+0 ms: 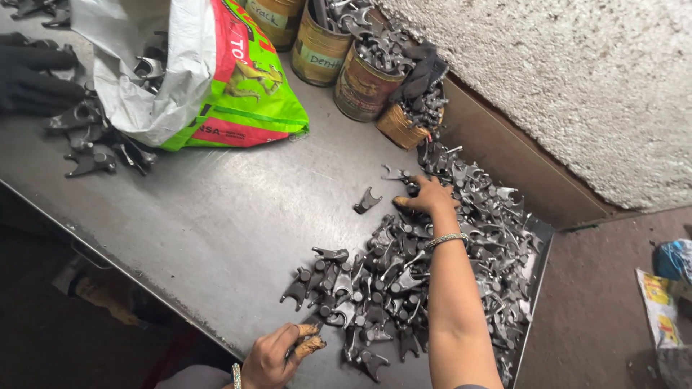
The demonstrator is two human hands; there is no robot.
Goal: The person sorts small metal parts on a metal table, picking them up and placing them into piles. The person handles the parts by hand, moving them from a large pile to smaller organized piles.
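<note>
The heap of small dark metal forked parts [418,266] lies in the lower right of the frame, spread over the right end of the steel desk [231,216] and running up toward the rough plastered wall [577,79]; the person's right hand [427,196] is stretched out onto the upper edge of that heap, fingers curled down among the pieces and the thumb touching them, though whether it has closed on one piece I cannot tell; a metal bangle [445,240] sits on that wrist; a single forked part [366,201] lies apart from the heap, just left of the right hand, on bare steel. The left hand [277,354] is at the bottom centre of the frame, near the desk's front edge and just beside the heap's lower left fringe; its fingers are folded loosely inward, the fingertips wrapped in stained tape, and nothing is plainly held in it.

Further out, at the top centre, stand rusty tin cans [339,61] packed with more metal parts, one with a black cloth draped on it; to their left a green, red and white woven sack [216,79] lies slumped on the desk, its mouth open toward the upper left; there, more dark parts [94,144] are scattered, and another person's black-gloved hand [32,75] rests among them at the left edge.
</note>
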